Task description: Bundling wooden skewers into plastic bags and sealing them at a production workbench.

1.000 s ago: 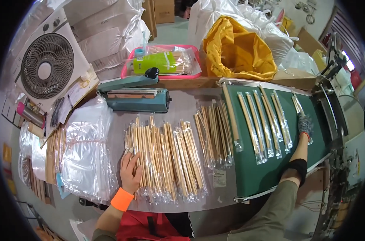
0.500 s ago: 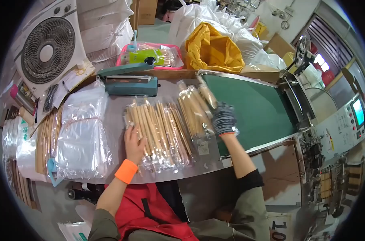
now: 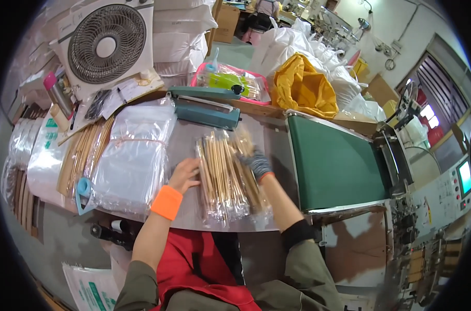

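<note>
One heap of tan sticks in clear sleeves (image 3: 222,179) lies on the grey tabletop (image 3: 277,147), left of the green belt (image 3: 336,166); the sticks I can make out are sleeved and gathered side by side; their ends look uneven and no tie shows around them, so I'd judge the gathering only part done; the left hand (image 3: 185,175), farther from the belt, is loosely spread at the heap's outer edge; the gloved right hand (image 3: 257,164) meets its belt-side edge, too blurred to tell whether clamped.
</note>
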Tool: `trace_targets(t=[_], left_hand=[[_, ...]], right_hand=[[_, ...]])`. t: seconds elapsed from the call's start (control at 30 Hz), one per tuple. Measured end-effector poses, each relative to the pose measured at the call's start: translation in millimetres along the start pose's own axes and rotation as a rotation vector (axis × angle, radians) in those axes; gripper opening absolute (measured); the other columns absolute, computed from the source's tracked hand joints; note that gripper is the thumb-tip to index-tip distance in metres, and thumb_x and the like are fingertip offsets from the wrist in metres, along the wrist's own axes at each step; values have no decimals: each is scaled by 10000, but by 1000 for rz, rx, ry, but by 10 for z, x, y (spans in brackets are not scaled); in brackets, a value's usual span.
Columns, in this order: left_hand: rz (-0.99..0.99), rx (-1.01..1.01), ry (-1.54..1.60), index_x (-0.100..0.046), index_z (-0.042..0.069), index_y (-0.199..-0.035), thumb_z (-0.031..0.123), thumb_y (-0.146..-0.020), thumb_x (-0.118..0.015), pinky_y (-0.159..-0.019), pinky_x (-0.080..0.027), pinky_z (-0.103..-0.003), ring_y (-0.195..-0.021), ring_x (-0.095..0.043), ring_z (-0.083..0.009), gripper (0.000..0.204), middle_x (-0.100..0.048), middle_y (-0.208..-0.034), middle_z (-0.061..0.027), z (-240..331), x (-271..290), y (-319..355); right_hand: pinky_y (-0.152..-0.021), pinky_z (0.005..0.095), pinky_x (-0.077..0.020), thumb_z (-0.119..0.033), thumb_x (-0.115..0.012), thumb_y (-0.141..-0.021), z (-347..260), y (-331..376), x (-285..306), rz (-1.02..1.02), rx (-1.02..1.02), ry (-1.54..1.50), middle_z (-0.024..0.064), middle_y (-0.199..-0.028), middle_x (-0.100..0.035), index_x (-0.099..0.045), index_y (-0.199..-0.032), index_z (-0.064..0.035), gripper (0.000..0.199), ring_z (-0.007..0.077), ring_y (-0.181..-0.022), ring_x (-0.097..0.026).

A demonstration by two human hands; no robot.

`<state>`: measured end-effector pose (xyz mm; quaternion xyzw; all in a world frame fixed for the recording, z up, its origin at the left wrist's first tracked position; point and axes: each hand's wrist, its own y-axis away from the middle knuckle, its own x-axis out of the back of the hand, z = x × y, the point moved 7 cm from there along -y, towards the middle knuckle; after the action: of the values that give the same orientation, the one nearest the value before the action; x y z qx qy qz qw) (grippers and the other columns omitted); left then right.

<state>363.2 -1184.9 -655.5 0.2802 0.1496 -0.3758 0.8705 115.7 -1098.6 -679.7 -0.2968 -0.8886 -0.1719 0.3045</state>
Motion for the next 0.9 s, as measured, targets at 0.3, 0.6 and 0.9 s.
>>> trace_targets(t=[0.3,0.6,0.9], left_hand=[[129,-361,-95,-316,-35,-1271,159,-717,-747,-844,-461,-293,-959,-557,-186,728,-545,-1090,-119,-497,235,1001],[-79,-250,-287,-142,22,-1394,200,-713,-754,-1035,-283,-328,-1253,-334,-213,933,-309,-1370,-101,-1038,518,2073],[-25,-371,-407,-388,5,-1253,192,-735,-751,-904,-440,-329,-1090,-516,-210,660,-499,-1207,-98,-831,-26,1837]], right_hand=[[-858,301,-454,-255,-648,-819,-376,2018,-1176,59,-57,-806,109,-1125,-570,-412,-1276,-22,565,167,-996,-551],[-987,297,-366,-239,-639,-832,-54,2978,-1342,-230,-82,-994,89,-1302,-464,-318,-1362,-38,652,171,-1180,-443],[-954,314,-409,-315,-742,-706,-1006,2385,-1249,-820,296,-496,122,-1276,-502,-383,-1323,-16,774,237,-1094,-529]])
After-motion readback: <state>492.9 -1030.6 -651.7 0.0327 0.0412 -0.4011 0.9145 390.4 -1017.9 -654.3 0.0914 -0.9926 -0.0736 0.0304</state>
